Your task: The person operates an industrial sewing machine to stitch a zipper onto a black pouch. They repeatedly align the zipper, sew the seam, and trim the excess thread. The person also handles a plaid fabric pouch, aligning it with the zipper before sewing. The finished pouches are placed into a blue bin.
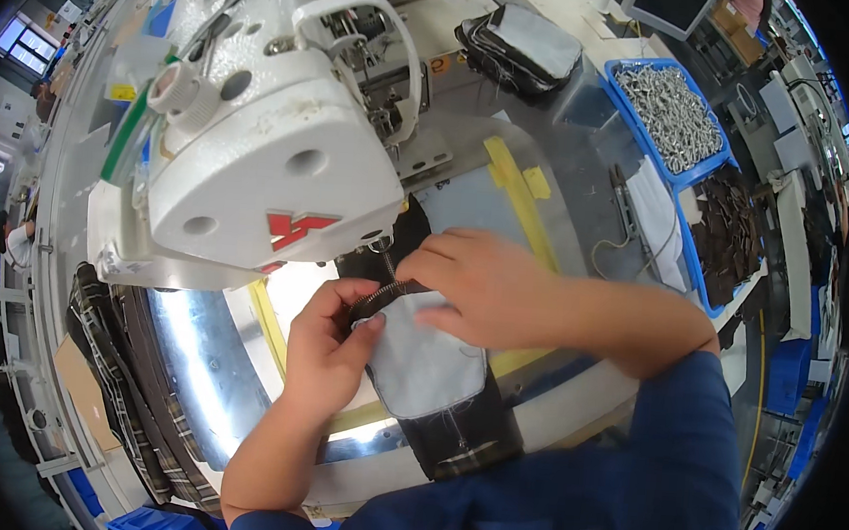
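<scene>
A white sewing machine (264,165) stands upper left, its needle area (379,244) just beyond my hands. Beneath lies a pale grey fabric patch (417,373) on a dark fabric piece (457,440), with a curved zipper (373,296) along the patch's far edge. My left hand (329,357) pinches the zipper and the patch's left edge between thumb and fingers. My right hand (482,294) bends over the patch's far right, curled fingers gripping the zipper close to the needle area; their exact contact is partly hidden.
Blue trays hold metal pulls (666,115) and brown pieces (722,227) at right, beside a white cloth (659,222) and a slim tool (626,205). A stack of pieces (528,46) lies at the back. Plaid fabric (120,391) hangs at left. Yellow tape (535,228) marks the machine bed.
</scene>
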Action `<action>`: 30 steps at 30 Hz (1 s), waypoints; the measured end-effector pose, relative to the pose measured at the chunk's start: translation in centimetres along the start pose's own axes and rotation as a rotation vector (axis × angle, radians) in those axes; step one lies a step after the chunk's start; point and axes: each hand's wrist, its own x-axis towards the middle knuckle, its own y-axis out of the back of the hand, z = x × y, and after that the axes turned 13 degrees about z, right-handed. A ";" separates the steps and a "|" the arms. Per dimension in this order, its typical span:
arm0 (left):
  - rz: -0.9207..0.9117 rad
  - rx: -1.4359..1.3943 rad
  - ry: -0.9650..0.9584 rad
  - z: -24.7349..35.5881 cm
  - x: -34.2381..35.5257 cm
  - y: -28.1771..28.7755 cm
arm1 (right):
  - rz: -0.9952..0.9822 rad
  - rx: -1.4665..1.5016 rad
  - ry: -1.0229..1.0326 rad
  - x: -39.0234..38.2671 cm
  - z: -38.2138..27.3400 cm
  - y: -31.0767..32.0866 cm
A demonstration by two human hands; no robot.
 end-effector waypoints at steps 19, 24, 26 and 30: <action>0.181 0.530 -0.942 -0.7 1.0 1.0 | 0.072 0.111 0.077 -0.5 0.6 -2.0; 0.162 0.557 -1.021 -0.4 0.7 1.0 | 0.130 0.200 0.027 -0.7 0.5 -2.3; 0.153 0.564 -1.008 -0.4 0.3 1.1 | 0.131 0.205 0.048 -0.7 0.5 -2.1; 0.122 0.430 -0.872 -0.8 -0.2 1.0 | 0.133 0.154 0.175 -0.6 0.3 -1.9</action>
